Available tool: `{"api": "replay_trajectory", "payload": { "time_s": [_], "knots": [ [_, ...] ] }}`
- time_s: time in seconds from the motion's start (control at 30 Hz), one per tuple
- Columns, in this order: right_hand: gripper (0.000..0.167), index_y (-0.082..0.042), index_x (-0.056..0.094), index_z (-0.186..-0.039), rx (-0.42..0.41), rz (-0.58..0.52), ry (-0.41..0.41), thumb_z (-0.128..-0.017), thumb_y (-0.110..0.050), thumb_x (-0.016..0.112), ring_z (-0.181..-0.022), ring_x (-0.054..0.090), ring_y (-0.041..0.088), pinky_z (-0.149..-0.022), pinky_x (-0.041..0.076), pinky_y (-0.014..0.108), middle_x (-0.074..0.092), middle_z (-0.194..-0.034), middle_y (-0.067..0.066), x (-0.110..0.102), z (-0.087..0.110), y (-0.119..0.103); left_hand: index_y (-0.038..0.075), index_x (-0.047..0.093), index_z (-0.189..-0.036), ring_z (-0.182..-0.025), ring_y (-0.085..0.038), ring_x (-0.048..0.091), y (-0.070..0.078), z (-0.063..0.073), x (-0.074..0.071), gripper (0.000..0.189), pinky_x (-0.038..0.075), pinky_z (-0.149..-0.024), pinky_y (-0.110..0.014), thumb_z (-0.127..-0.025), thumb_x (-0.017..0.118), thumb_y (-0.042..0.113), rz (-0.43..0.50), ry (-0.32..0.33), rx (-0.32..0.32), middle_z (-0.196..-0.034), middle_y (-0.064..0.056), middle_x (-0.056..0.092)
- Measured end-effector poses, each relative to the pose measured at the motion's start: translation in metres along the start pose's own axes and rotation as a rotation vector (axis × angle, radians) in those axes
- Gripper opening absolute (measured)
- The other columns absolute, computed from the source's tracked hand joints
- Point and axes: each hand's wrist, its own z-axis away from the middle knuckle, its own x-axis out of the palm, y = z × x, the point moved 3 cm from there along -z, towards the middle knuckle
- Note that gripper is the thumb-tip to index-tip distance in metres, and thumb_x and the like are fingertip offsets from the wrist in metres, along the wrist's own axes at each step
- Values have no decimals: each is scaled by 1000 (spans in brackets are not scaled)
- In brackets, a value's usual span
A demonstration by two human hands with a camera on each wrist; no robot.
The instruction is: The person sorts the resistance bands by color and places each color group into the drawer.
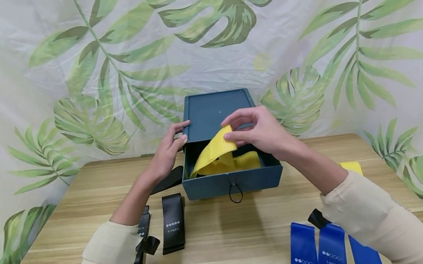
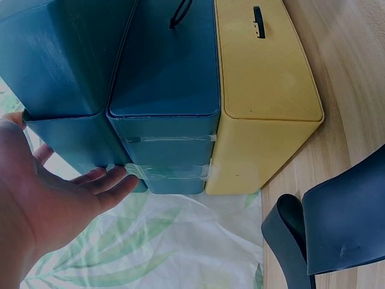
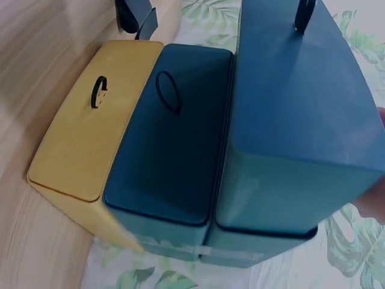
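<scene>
- teal drawer [image 1: 202, 188]: smooth plastic with a soft satin sheen;
- yellow drawer [image 2: 271, 66]: plastic, matt and faintly grained;
- clear tape [image 2: 171, 171]: thin glossy film, wrinkled;
- cord loop [image 1: 237, 202]: dark, smooth-looking;
- yellow band [image 1: 215, 147]: rubbery, smooth, mostly matt;
- black band [image 1: 174, 235]: rubbery, smooth, lightly shiny;
- blue band [image 1: 304, 244]: rubbery, smooth, slightly glossy;
- tabletop [image 1: 226, 253]: wood-grained, smooth, low sheen;
- backdrop [image 1: 224, 71]: printed cloth, creased, matt;
- sleeve [image 1: 376, 217]: soft matt cloth, finely ribbed

Wood-grain desk [image 1: 217, 245] bears a drawer stack [image 1: 210, 187], yellow drawer [image 2: 271, 66] lowest, with black bands [image 1: 173, 224] to its left, blue bands [image 1: 302, 246] and a part-hidden yellow piece [image 1: 352, 167] right.
</scene>
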Motion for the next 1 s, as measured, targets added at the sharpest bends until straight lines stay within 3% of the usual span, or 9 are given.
{"api": "replay_trajectory", "payload": {
  "time_s": [0.17, 0.43, 0.6, 0.7, 0.87, 1.0],
  "knots": [
    [27, 6, 69, -122, -24, -36, 8, -96, -1, 71, -81, 71, 24, -80, 62, 37, 72, -102, 16, -2, -3, -6, 4, 30, -159, -148, -41, 30, 0, 0, -1, 51, 28, -117, -65, -113, 33, 24, -4, 4, -4, -165, -20, 25],
    [26, 8, 66, -121, -123, -111, -44, -96, 3, 69, -87, 71, 27, -81, 62, 40, 70, -104, 20, 16, -21, -30, 2, 30, -159, -147, -42, 31, 1, 0, 0, 51, 29, -116, -66, -112, 34, 23, -1, 4, 8, -162, -22, 28],
    [24, 10, 65, -119, -154, -178, -68, -95, 7, 68, -87, 71, 26, -79, 62, 40, 69, -104, 21, 25, -29, -40, -2, 32, -154, -138, -46, 45, 0, -2, -1, 48, 37, -112, -64, -111, 33, 21, 33, 6, 33, -156, -26, 34],
    [25, 11, 65, -120, -138, -167, -62, -95, 7, 68, -88, 71, 27, -80, 62, 41, 69, -104, 22, 24, -28, -38, -2, 33, -154, -139, -45, 44, 1, -2, 0, 48, 38, -111, -64, -112, 33, 21, 30, 6, 32, -157, -25, 33],
    [26, 9, 67, -120, -24, -68, -55, -95, 3, 70, -89, 71, 29, -80, 62, 42, 70, -103, 18, 16, -17, -22, 3, 30, -159, -147, -41, 31, 0, -2, -1, 52, 30, -116, -66, -112, 34, 24, 4, 5, 1, -163, -21, 27],
    [25, 6, 69, -118, 42, -10, -37, -94, -1, 72, -85, 70, 27, -79, 63, 41, 70, -100, 15, 6, -6, -9, 3, 30, -159, -148, -41, 30, 0, 0, -1, 52, 29, -117, -65, -112, 33, 24, -1, 3, -2, -165, -20, 25]
  ]
}}
